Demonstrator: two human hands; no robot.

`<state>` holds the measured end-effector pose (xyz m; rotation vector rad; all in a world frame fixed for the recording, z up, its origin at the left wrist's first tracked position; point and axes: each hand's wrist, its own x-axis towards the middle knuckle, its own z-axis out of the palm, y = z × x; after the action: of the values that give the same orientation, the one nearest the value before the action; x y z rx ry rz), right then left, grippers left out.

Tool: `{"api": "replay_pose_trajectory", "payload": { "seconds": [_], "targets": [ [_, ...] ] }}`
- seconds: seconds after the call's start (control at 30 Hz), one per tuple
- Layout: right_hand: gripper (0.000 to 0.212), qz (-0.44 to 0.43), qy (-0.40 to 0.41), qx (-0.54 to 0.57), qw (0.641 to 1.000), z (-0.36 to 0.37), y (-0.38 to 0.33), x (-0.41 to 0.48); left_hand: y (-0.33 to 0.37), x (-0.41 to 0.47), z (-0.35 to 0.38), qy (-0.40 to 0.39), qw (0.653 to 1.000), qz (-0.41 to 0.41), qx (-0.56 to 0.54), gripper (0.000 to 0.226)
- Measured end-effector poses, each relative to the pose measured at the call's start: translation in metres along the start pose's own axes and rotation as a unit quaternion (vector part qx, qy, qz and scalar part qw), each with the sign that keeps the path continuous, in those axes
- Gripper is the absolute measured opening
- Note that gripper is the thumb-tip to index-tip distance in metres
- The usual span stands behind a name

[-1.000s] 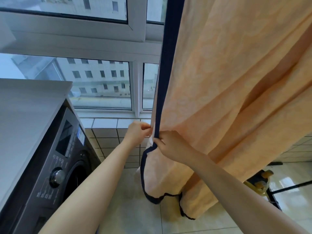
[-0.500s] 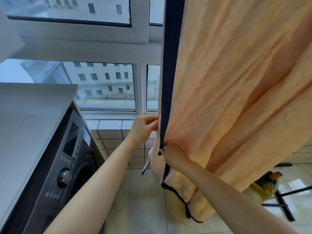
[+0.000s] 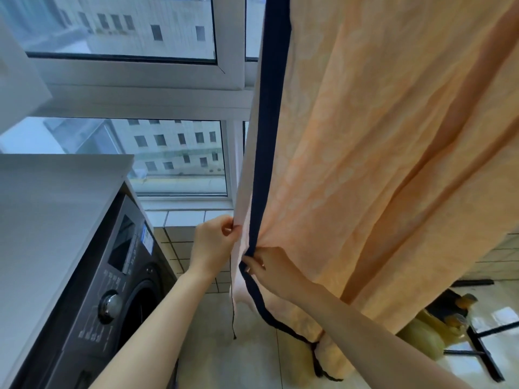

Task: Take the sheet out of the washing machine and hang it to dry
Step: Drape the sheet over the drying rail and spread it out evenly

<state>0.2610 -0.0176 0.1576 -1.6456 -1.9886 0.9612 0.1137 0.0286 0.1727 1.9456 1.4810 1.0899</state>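
Right of the washing machine (image 3: 112,276), I see the orange sheet (image 3: 379,164) hanging, its navy border (image 3: 269,136) running vertically. Left hand (image 3: 210,242) pinches the pale edge; right hand (image 3: 269,268), just lower, pinches the border: 2 layers to part sideways, I reckon.

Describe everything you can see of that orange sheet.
The sheet is pale orange cloth with a faint pattern and a navy border. It hangs from out of view above in long folds, its lower end bunched near the floor. The left hand pinches a paler edge layer; the right hand pinches the border just below. A dark thread dangles from it.
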Motion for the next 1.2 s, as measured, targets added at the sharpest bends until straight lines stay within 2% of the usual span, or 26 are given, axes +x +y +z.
{"api": "replay_pose_trajectory", "payload": {
  "seconds": [0.1, 0.27, 0.43, 0.5, 0.57, 0.67, 0.73, 0.87, 0.9, 1.03, 1.2],
  "targets": [
    [0.038, -0.048, -0.016, -0.024, 0.998, 0.008, -0.011, -0.003, -0.008, -0.007, -0.013, 0.047, 0.999, -0.02, 0.014, 0.013],
    [0.04, -0.024, 0.022, -0.048, 0.998, 0.007, -0.022, 0.011, -0.002, -0.018, -0.017, 0.003, 1.0, 0.002, -0.027, 0.025],
    [0.046, -0.002, 0.024, -0.108, 0.994, 0.007, -0.017, 0.009, 0.003, -0.022, -0.024, -0.02, 0.998, 0.001, -0.058, 0.034],
    [0.046, -0.008, 0.019, -0.11, 0.994, 0.007, -0.016, 0.006, 0.016, -0.018, -0.027, -0.06, 0.993, 0.004, -0.106, 0.035],
    [0.045, -0.019, 0.016, -0.135, 0.991, 0.008, -0.019, 0.003, 0.031, -0.012, -0.028, -0.1, 0.981, 0.009, -0.166, 0.05],
    [0.046, -0.024, 0.014, -0.171, 0.985, 0.006, -0.024, -0.001, 0.054, -0.003, -0.028, -0.101, 0.968, 0.022, -0.229, 0.068],
    [0.046, -0.019, 0.011, -0.171, 0.985, 0.003, -0.027, -0.004, 0.068, 0.005, -0.03, -0.069, 0.96, 0.024, -0.272, 0.06],
    [0.037, -0.018, 0.001, -0.156, 0.988, -0.012, -0.032, -0.012, 0.089, 0.026, -0.035, -0.019, 0.947, -0.014, -0.319, 0.01],
    [0.035, -0.022, 0.002, -0.155, 0.988, -0.018, -0.033, -0.015, 0.094, 0.03, -0.037, -0.02, 0.943, -0.016, -0.331, 0.007],
    [0.029, -0.034, 0.045, -0.143, 0.988, -0.058, -0.042, -0.025, 0.11, 0.045, -0.048, -0.027, 0.933, -0.006, -0.359, 0.011],
    [0.025, -0.101, 0.163, -0.162, 0.968, -0.129, -0.07, -0.042, 0.139, 0.063, -0.063, -0.021, 0.932, 0.033, -0.361, 0.019]
  ]
}}
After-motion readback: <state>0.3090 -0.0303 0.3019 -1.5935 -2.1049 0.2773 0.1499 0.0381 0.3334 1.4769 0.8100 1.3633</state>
